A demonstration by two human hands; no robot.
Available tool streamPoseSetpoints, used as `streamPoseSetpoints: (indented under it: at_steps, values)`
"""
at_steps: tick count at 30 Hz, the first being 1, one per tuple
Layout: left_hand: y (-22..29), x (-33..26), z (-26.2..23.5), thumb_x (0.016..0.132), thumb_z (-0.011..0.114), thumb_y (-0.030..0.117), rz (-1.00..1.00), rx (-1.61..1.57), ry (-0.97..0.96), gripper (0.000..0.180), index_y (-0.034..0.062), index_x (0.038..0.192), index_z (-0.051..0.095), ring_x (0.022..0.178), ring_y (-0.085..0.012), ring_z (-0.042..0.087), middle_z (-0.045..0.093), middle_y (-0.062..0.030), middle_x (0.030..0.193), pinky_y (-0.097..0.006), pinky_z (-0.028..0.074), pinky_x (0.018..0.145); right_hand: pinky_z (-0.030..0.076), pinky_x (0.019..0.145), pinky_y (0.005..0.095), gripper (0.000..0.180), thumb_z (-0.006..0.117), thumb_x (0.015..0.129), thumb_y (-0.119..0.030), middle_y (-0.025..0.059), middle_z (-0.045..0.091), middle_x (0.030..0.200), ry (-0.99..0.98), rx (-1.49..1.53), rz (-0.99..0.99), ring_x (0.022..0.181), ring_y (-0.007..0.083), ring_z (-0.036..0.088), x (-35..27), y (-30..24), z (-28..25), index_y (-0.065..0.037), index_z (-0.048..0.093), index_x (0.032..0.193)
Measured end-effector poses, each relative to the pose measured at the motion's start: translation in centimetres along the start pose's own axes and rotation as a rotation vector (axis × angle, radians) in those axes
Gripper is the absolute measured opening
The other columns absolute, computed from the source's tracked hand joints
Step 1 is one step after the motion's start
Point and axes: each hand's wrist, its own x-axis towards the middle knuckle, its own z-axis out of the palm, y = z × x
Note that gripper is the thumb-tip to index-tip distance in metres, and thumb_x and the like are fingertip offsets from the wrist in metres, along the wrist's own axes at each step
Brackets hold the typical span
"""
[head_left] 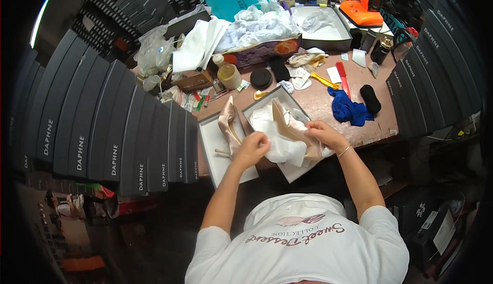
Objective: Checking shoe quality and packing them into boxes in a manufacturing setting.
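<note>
A shoebox lined with white tissue paper lies tilted on the table in front of me. In it rests a champagne satin high-heeled shoe, toe pointing away from me. My right hand is closed at the back of this shoe, thumb and fingers pinched together. My left hand is closed too, its fingertips pinching the edge of the tissue paper. A matching high-heeled shoe lies on its side in the shallow box lid just left of the shoebox, its thin heel pointing toward me.
Rows of dark shoeboxes stand at left and right. Behind lie a purple carton full of crumpled tissue, a glue jar, a black round lid, a red brush, blue cloth and an orange tool.
</note>
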Motion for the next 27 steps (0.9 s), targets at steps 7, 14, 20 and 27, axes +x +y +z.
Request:
streamPoseSetpoints:
  at_steps: [7, 14, 20, 27]
  values:
    - [0.3, 0.6, 5.1, 0.072, 0.059, 0.005, 0.327, 0.709, -0.129, 0.018, 0.0083, 0.088, 0.062, 0.099, -0.0284, 0.055, 0.057, -0.0112, 0.091, -0.049, 0.034, 0.104, 0.044, 0.066, 0.0207, 0.014, 0.063, 0.084, -0.016, -0.0014, 0.058, 0.085, -0.143, 0.115, -0.331, 0.074, 0.0046, 0.052, 0.0, -2.8, 1.7, -0.005, 0.058, 0.078]
    - [-2.1, 2.5, 3.5, 0.090, 0.050, 0.018, -0.274, -1.011, 0.115, 0.038, 0.0075, 0.127, 0.050, 0.101, -0.0181, 0.058, 0.062, -0.0097, 0.108, -0.037, 0.047, 0.089, 0.043, 0.068, 0.0280, 0.014, 0.061, 0.078, -0.011, 0.0095, 0.059, 0.087, -0.059, -0.501, -0.506, 0.076, 0.0168, 0.052, -3.1, -6.2, 4.9, 0.002, 0.055, 0.078]
    - [4.6, -1.3, 3.8, 0.090, 0.057, 0.023, -0.350, -1.207, 0.251, 0.054, 0.0087, 0.137, 0.035, 0.113, -0.0221, 0.055, 0.055, -0.0082, 0.123, -0.041, 0.044, 0.096, 0.047, 0.080, 0.0370, 0.022, 0.067, 0.079, -0.016, 0.0150, 0.061, 0.098, -0.127, -0.848, -0.725, 0.088, 0.0315, 0.058, -2.2, -6.1, 8.4, 0.003, 0.060, 0.089]
    - [1.6, -1.5, 3.5, 0.087, 0.046, 0.037, -0.510, -1.618, 0.446, 0.048, 0.0006, 0.116, 0.058, 0.097, -0.0231, 0.063, 0.064, -0.0117, 0.110, -0.037, 0.049, 0.088, 0.043, 0.096, 0.0399, 0.038, 0.071, 0.081, -0.023, 0.0166, 0.059, 0.115, 0.016, -0.705, -0.609, 0.109, 0.0341, 0.055, -1.7, -3.8, 4.5, 0.000, 0.060, 0.109]
